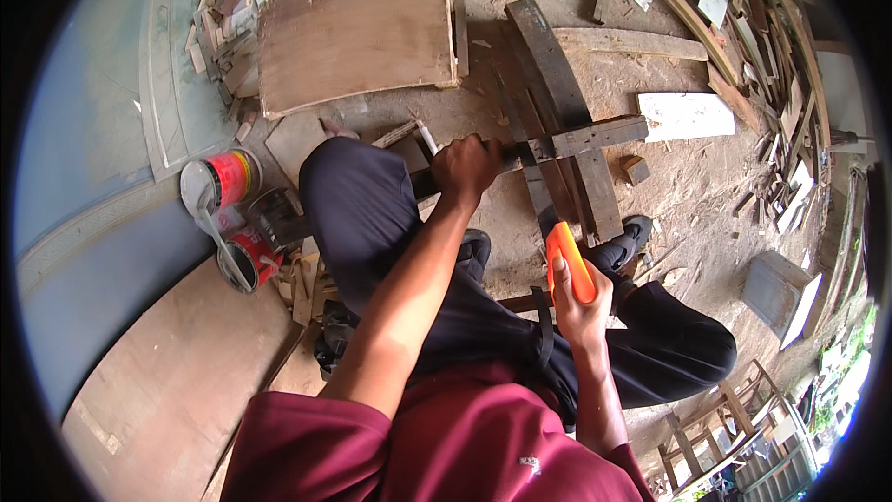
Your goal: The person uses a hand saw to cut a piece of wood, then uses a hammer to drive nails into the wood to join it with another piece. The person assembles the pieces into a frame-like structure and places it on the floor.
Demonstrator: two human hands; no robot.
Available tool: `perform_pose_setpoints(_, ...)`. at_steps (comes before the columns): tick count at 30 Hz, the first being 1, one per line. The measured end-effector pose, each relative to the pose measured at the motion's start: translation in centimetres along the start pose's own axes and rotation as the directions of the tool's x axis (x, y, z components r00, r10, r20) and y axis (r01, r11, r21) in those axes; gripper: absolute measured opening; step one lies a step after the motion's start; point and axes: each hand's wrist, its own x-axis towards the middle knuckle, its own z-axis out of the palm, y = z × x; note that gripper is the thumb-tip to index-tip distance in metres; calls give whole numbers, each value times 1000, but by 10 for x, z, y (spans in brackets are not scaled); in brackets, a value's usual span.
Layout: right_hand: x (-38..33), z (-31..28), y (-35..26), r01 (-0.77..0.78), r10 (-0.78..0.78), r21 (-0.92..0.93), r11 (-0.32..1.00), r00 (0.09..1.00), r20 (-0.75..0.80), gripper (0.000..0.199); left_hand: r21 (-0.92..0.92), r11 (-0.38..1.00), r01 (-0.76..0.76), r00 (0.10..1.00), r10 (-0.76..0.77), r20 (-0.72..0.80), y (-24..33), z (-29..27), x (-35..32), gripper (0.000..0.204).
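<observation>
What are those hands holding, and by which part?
The right hand holds an orange-handled saw by its handle. The left hand is on a dark wooden beam; whether it grips or only presses is unclear.

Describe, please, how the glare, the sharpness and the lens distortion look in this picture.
Head view: the fisheye leaves black corners and bows the edge of the large brown flat wooden sheet at lower left; head view: glare bleaches the area around the bright green leafy foliage at the right rim; head view: the bright orange angular tool handle near the centre looks reasonably sharp.
</observation>
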Motion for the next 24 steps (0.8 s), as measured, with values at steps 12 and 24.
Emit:
perform_pose_setpoints(12, 1, -11, -10, -9, 12, -102, 995, 1000, 22, 41, 93, 994, -53, 993, 62, -96, -5, 15, 5, 49)
perform_pose_setpoints(24, -15, -7, -13, -8, 9, -89, 996, 1000, 9, 37, 52, 998, -43, 997, 47, -69, -1, 9, -2, 49)
